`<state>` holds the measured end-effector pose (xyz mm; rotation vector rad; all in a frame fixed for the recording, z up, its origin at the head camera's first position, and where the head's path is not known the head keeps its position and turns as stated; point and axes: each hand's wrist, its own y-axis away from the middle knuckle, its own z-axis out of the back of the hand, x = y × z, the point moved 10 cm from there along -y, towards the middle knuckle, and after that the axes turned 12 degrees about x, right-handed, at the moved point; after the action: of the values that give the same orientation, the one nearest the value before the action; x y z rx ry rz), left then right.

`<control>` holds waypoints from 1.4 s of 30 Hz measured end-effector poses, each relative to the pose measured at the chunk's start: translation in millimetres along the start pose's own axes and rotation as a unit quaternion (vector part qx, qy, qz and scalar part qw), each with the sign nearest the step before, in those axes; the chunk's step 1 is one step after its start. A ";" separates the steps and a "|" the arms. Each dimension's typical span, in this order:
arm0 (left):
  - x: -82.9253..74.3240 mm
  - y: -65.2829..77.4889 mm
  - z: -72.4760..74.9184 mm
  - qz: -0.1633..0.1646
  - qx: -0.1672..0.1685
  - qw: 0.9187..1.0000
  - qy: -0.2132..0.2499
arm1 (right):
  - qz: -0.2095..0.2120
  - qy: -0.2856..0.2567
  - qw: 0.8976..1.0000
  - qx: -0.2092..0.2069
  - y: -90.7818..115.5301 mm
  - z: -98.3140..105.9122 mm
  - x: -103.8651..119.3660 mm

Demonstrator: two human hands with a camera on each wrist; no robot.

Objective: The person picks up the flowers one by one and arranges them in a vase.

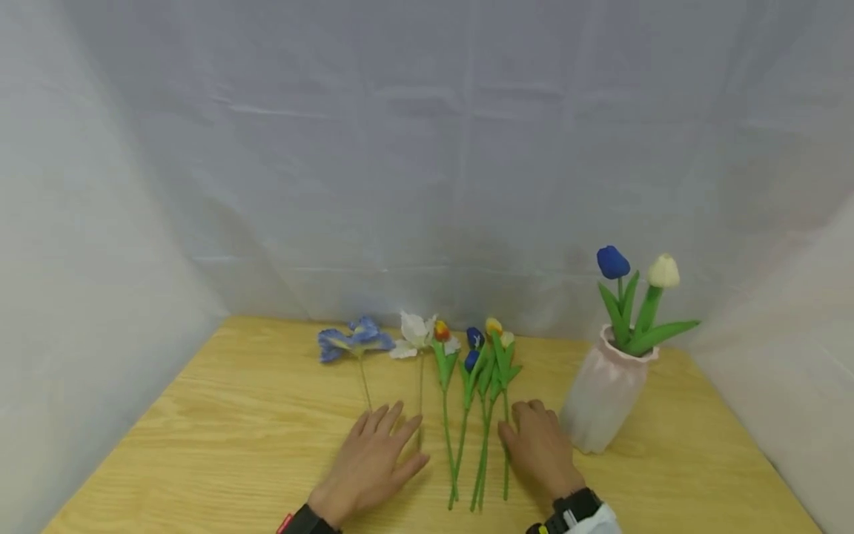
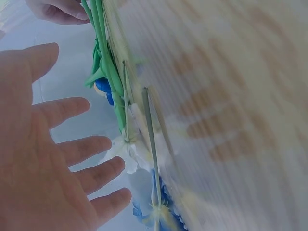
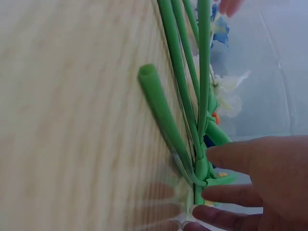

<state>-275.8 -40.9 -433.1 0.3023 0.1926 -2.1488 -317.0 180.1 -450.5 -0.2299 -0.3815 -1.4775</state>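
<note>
My left hand point(image 1: 370, 460) hovers over the table with its fingers spread, holding nothing. Beyond its fingertips lie a blue iris-like flower point(image 1: 356, 340) and a white flower point(image 1: 415, 334), both on thin stems. My right hand point(image 1: 542, 449), fingers loosely bent and nothing in its grasp, is beside the rightmost tulip stem point(image 1: 505, 452); whether it touches that stem, I cannot tell. Between the hands lie several tulips: an orange-red one point(image 1: 442, 331), blue ones point(image 1: 471, 361) and a yellow one point(image 1: 494, 326). In the right wrist view, a cut green stem end point(image 3: 148, 72) points toward the camera.
Right of my right hand stands a pink-and-white vase point(image 1: 600, 400), holding a blue tulip point(image 1: 613, 263) and a cream tulip point(image 1: 663, 271) with green leaves. Grey-white cloth point(image 1: 427, 185) hangs behind the wooden table point(image 1: 220, 415) and along its sides.
</note>
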 end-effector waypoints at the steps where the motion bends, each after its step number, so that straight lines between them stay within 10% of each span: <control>1: 0.0 0.3 -0.8 0.000 0.001 1.000 0.003 | -0.006 0.004 1.000 0.001 -1.2 -0.1 -1.7; 11: -3.6 2.9 -3.7 -0.001 -0.002 1.000 0.002 | -0.068 -0.033 0.996 0.044 -7.5 -6.7 -25.2; 26: -12.8 -2.7 5.9 -0.013 -0.018 1.000 -0.008 | -0.024 -0.144 0.989 0.018 -5.3 9.3 -28.4; 42: -27.2 -9.5 14.2 -0.027 -0.026 0.999 -0.005 | 0.006 -0.282 0.959 -0.035 15.9 58.9 -11.8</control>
<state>-271.0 -17.7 -411.5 0.2584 0.2528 -2.1945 -308.1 214.7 -399.6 -0.7174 -0.7843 -1.3985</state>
